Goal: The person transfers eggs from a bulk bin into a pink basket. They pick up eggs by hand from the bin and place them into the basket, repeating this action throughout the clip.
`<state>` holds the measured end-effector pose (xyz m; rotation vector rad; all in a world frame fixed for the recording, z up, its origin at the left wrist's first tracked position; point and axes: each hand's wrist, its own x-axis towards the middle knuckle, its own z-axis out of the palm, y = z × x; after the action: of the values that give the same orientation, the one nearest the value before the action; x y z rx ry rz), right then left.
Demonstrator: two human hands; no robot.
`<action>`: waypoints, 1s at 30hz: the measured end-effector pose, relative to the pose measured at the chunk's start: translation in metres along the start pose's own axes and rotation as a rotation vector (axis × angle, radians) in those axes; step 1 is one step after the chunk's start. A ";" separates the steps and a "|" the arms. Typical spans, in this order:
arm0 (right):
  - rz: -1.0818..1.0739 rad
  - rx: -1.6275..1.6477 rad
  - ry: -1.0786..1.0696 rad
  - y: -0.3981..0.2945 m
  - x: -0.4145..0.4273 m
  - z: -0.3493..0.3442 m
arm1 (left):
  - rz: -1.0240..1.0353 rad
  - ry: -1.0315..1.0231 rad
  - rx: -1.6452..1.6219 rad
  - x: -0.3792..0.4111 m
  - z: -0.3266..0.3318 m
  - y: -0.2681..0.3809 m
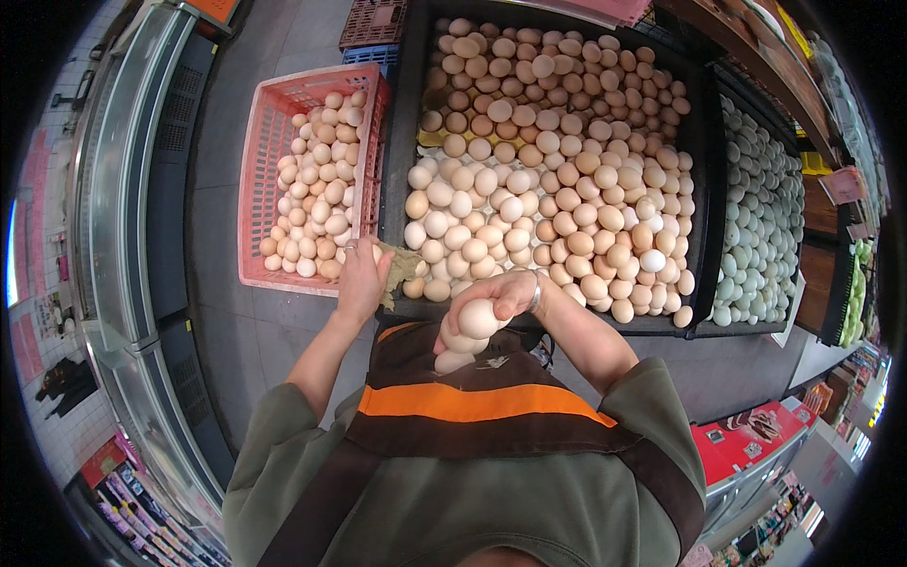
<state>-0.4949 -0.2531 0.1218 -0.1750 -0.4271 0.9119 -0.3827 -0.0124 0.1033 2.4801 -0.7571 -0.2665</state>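
Observation:
My left hand (pixel 363 278) is at the near right corner of a pink plastic crate (pixel 297 282) of light brown eggs. It grips a crumpled olive-brown cloth (pixel 402 269). A pale egg partly shows beside its fingers; whether it is held cannot be told. Three pale eggs (pixel 477 319) are clustered in my right hand (pixel 499 292), in front of my dark apron (pixel 489 439). Just beyond that hand, many pale brown eggs (pixel 474 250) lie piled in a wide black display bin (pixel 397 142).
Grey cardboard egg trays (pixel 535 278) and a yellow tray (pixel 434 139) lie under some eggs. Bluish-green eggs (pixel 755 212) fill a bin at the right. A glass-fronted refrigerated case (pixel 127 212) stands at the left, beyond a strip of grey floor (pixel 230 142). Stacked crates (pixel 372 25) stand behind.

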 end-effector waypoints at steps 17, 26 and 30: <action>-0.016 -0.024 0.005 -0.001 0.000 0.001 | -0.106 0.056 -0.488 0.097 0.002 0.019; -0.050 0.005 -0.005 0.003 -0.006 -0.001 | 0.347 -0.415 0.284 0.230 0.010 0.069; -0.074 0.009 -0.012 0.002 -0.008 0.001 | 0.404 -0.564 0.624 0.249 0.040 0.071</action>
<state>-0.5012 -0.2583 0.1192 -0.1443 -0.4380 0.8424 -0.2237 -0.2205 0.0996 2.7406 -1.7773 -0.6763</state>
